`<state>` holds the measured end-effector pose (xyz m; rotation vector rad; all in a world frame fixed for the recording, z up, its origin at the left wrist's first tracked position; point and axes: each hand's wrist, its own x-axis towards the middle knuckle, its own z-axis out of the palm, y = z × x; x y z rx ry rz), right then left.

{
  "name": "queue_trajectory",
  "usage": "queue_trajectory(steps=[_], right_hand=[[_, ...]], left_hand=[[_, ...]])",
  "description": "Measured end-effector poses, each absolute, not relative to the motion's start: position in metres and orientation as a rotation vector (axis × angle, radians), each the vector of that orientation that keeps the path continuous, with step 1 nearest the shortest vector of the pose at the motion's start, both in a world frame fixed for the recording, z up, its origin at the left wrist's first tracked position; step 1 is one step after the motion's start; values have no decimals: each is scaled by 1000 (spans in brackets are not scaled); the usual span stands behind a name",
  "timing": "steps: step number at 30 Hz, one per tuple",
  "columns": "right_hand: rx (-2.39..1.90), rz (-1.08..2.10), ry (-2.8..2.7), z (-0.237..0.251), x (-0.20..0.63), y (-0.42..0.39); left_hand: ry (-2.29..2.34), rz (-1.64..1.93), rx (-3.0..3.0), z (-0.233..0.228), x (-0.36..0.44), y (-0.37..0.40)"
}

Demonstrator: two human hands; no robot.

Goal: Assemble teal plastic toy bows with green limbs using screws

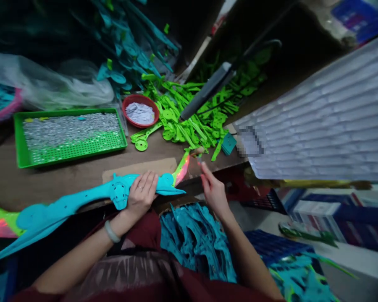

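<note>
A long blue plastic toy bow (82, 199) lies across the front edge of the table, running to the lower left. Its green end pieces, one of them the right green tip (182, 167), glow red and pink. My left hand (143, 193) is wrapped over the blue body near its right end. Just right of the tip, my right hand (214, 191) is closed in a pinch, with thumb and index finger together. A small thing shows at those fingertips, too blurred to name. A grey power-tool-like cylinder (204, 92) hangs above the table.
Green plastic parts (189, 121) are heaped at the back. A red bowl (156, 113) holds pale pieces, and a green tray (122, 144) holds small metal-looking parts. Blue parts (195, 243) fill a container at my lap. Pale ribbed sheeting (327, 113) stands at right.
</note>
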<state>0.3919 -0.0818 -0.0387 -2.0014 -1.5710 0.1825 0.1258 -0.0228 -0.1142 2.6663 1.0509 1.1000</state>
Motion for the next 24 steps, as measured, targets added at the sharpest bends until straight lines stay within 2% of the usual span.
queue_trajectory(steps=[2, 5, 8, 10, 11, 13, 16, 18, 21, 24], right_hand=[[-1965, 135, -1795, -29, 391, -74], [-1783, -139, -2242, -6, 362, -40], [-1331, -473, -2708, 14, 288, 18], [-982, -601, -2904, 21, 229, 63], [-962, -604, -2921, 23, 203, 85], [-890, -580, -2935, 29, 169, 121], [-795, -512, -2922, 58, 165, 132], [-831, -381, -2951, 92, 188, 108], [-996, 31, -2975, 135, 248, 51], [-1325, 142, -2712, 135, 311, 5]], left_hand=[[1081, 1103, 2702, -113, 127, -24], [1112, 1017, 2762, -109, 128, -23], [1106, 904, 2792, -100, 123, -18], [1051, 839, 2811, -87, 118, -16], [1008, 801, 2822, -79, 115, -14], [919, 690, 2849, -58, 109, -8], [857, 504, 2851, -22, 105, 8], [838, 463, 2801, -1, 105, 20], [805, 404, 2749, 20, 104, 35], [800, 338, 2755, 26, 103, 41]])
